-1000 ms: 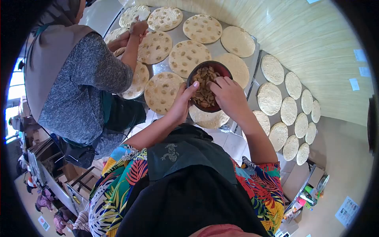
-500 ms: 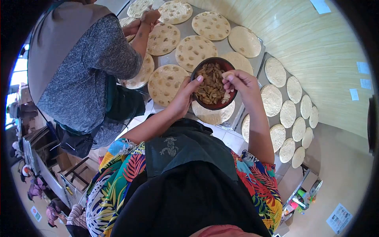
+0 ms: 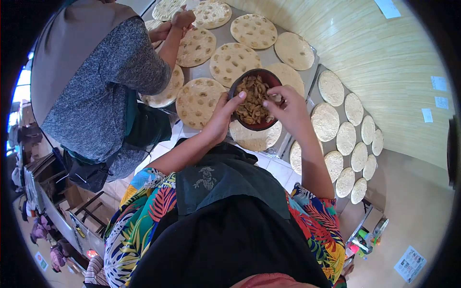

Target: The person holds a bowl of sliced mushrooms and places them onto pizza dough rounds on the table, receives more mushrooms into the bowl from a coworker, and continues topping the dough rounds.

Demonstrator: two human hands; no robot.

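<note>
Fingers of the right hand [image 3: 292, 109]: curled inward at the bowl's 3 o'clock side, thumb and fingertips closed around a few pale slices [image 3: 275, 99]
Fingers of the left hand [image 3: 221, 117]: clamped on the bowl, thumb over the rim at 9 o'clock, the others mostly hidden behind it
Bowl [image 3: 270, 80]: dark outside, red inside, held up in front of the body; it is the centre of the clock here, 12 at the top of the view
Brown slices [image 3: 252, 103]: heaped in the bowl, red wall bare at 1 and 5 o'clock
Spotted rounds [image 3: 199, 103]: flat on a metal table [image 3: 221, 33], nearest ones at 9 and 11 o'clock
Plain rounds [image 3: 295, 50]: at 1, 2 and 6 o'clock, the last two partly covered
Second surface [image 3: 341, 113]: at 3 o'clock, bearing rows of pale rounds [image 3: 331, 88]
Co-worker [image 3: 120, 57]: in a grey top at 9 to 10 o'clock, both hands [image 3: 183, 19] together above the metal table
Apron [image 3: 223, 189]: between 6 and 7 o'clock, with a pale animal print
</note>
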